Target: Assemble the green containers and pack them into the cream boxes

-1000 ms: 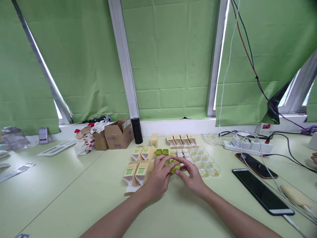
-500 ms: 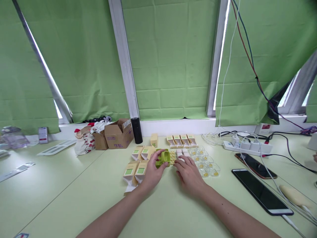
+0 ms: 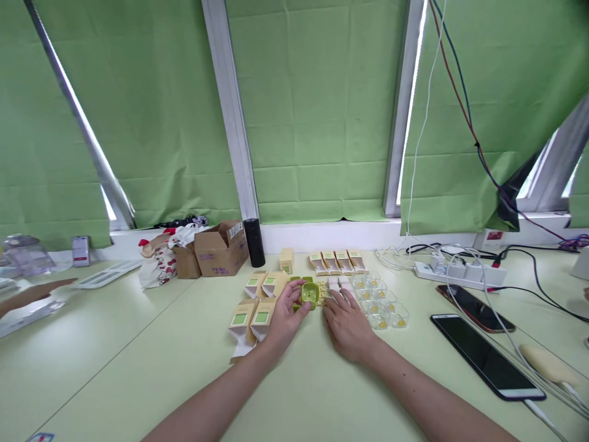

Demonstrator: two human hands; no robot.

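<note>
My left hand (image 3: 286, 316) is closed on a small green square cup (image 3: 310, 293), tilted so its hollow inside faces me. Further green cups (image 3: 297, 306) sit behind and beneath it, partly hidden by the fingers. My right hand (image 3: 347, 322) is over the small yellow pieces (image 3: 321, 286), with fingers bent down and fingertips close together; what they pinch, if anything, is hidden. White blocks (image 3: 338, 281) lie just beyond its fingers. To the right stand several clear cups (image 3: 378, 307) with yellow bits inside. Left of my left hand are open cardboard boxes (image 3: 242, 319) with green windows.
Several small open boxes (image 3: 338, 263) line up at the back. Behind on the left are a brown carton (image 3: 221, 252) and a black cylinder (image 3: 254, 242). Phones (image 3: 488, 356), cables and a power strip (image 3: 460, 274) occupy the right. Another person's hand (image 3: 37, 294) reaches in at far left.
The green cup in my left hand has turned, so its inside now faces me. My right hand has shifted slightly at the yellow pieces. Another person's hand has come in at far left.
</note>
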